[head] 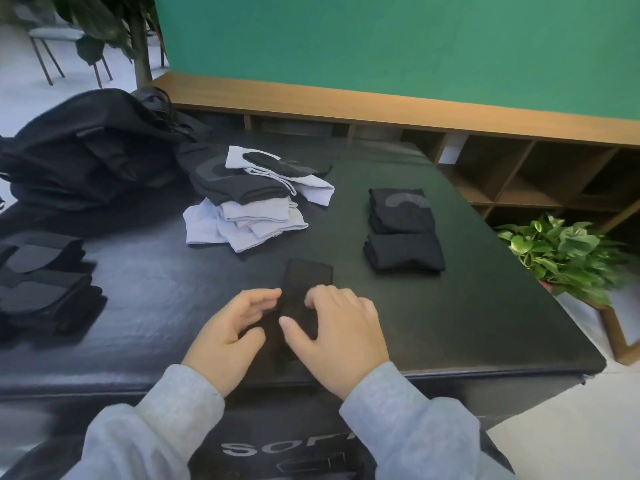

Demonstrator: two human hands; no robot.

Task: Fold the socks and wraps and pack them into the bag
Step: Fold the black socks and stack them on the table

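Observation:
A black sock (306,278) lies flat on the black padded table (467,306) in front of me. My left hand (232,334) rests at its left edge with fingers loosely curved. My right hand (339,327) lies on its right side, fingers bent and fingertips pressing the cloth. Two stacks of folded black socks (403,230) sit to the right. A loose heap of white and black socks and wraps (256,195) lies at the middle back. More folded dark pieces (45,285) are stacked at the left. The black bag (86,147) slumps at the back left.
A low wooden shelf unit (519,168) runs behind the table below a green wall. A potted green plant (568,254) stands off the table's right edge. A chair and a tall plant stand at the far back left.

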